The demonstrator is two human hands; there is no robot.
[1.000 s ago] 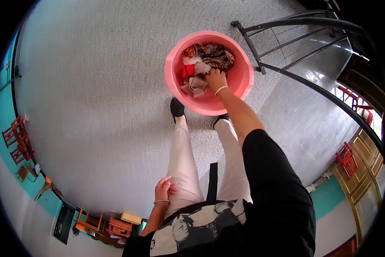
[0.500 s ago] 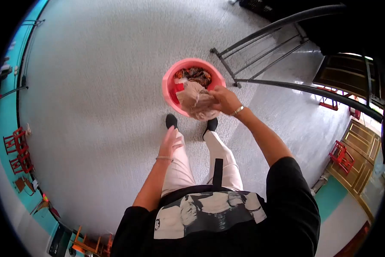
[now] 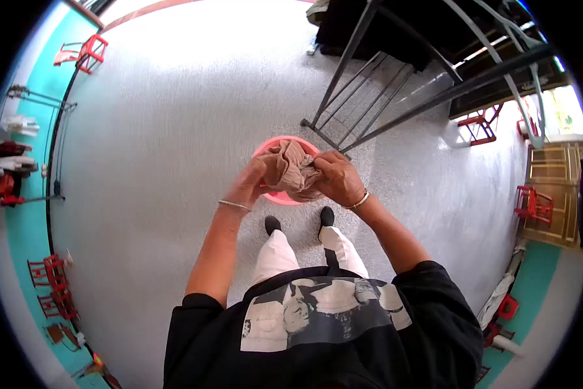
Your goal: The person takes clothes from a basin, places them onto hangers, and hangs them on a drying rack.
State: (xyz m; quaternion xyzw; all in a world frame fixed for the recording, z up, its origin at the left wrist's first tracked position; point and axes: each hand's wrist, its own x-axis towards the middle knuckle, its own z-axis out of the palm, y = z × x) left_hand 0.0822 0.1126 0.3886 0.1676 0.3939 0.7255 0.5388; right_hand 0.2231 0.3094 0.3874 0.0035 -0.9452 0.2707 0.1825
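A crumpled beige-brown cloth garment point(image 3: 292, 167) is held up between my two hands. My left hand point(image 3: 247, 180) grips its left side, fingers partly hidden behind the fabric. On the other side my right hand point(image 3: 337, 177) pinches the cloth near its upper right edge. Below it, a pink basin point(image 3: 265, 148) stands on the floor just beyond my feet. The cloth and hands cover most of the basin, so what lies inside is largely hidden; a bit of red shows under the cloth.
A dark metal rack point(image 3: 395, 113) stands on the floor to the right, with pale hangers point(image 3: 536, 91) at upper right. Red chairs point(image 3: 479, 126) sit by the right wall. More red stools point(image 3: 50, 282) line the left wall. A wooden cabinet point(image 3: 554, 188) is at far right.
My left hand has come up from beside my leg and taken hold of the garment. The right hand has lifted it from the basin toward me. The view has tilted up.
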